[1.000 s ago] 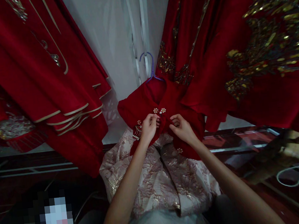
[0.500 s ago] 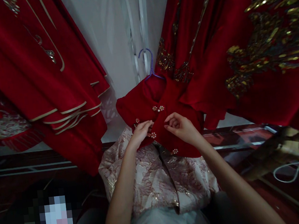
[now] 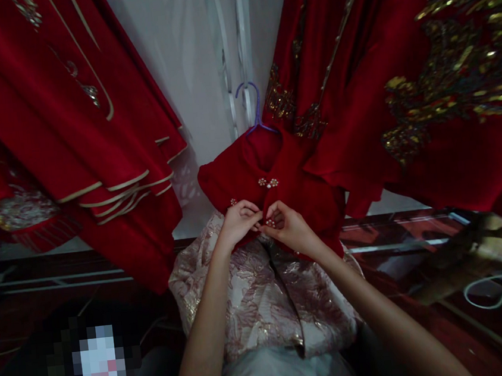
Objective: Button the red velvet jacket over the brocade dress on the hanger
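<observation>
Beneath your left hand [image 3: 240,221] and right hand [image 3: 289,226], both pinching the red jacket [image 3: 311,184], one button [image 3: 271,223] is partly hidden; the collar [image 3: 261,151] points away from you.

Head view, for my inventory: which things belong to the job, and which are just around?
In the job, apparently: red jacket, its flower-shaped fasteners, purple hanger, perhaps the brocade cloth beneath.

Just around: gold-sequined red garment, pale-trimmed red garments, pale backdrop.

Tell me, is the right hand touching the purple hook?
Apart: the head view shows part of the red jacket between the right hand and the purple hook.
</observation>
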